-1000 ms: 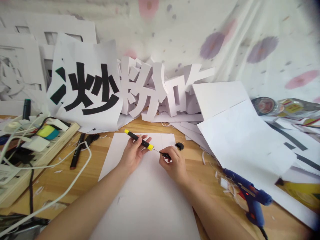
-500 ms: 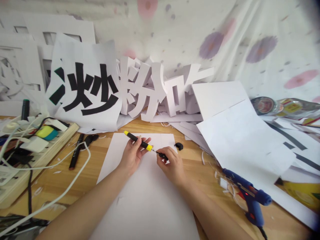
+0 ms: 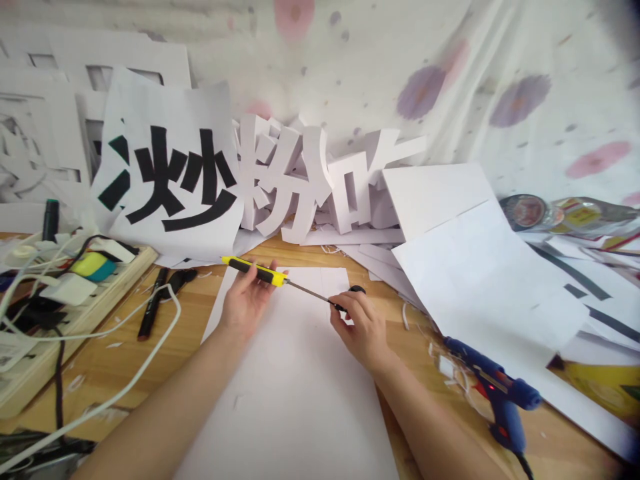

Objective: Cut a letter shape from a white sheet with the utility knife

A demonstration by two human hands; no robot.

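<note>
My left hand (image 3: pixel 246 303) is closed around the yellow-and-black handle (image 3: pixel 256 271) of what looks like a utility knife. A long thin metal strip (image 3: pixel 307 291) runs out of its right end. My right hand (image 3: pixel 361 325) pinches the small black piece (image 3: pixel 338 307) at the far end of that strip, partly hidden by the fingers. Both hands are above a large white board (image 3: pixel 295 393) lying on the table. Just behind my right fingers rests a small black rounded part (image 3: pixel 357 289).
A blue glue gun (image 3: pixel 503 393) with a red light lies to the right. White sheets (image 3: pixel 480 267) lean behind it. White cut-out characters (image 3: pixel 300 180) stand at the back, beside a printed sheet (image 3: pixel 173 100). Power strips with cables (image 3: pixel 70 293) and a black marker (image 3: pixel 153 307) are left.
My hands have moved apart, the left one to the left and the right one to the right. Much more of the metal strip now shows between handle and black piece.
</note>
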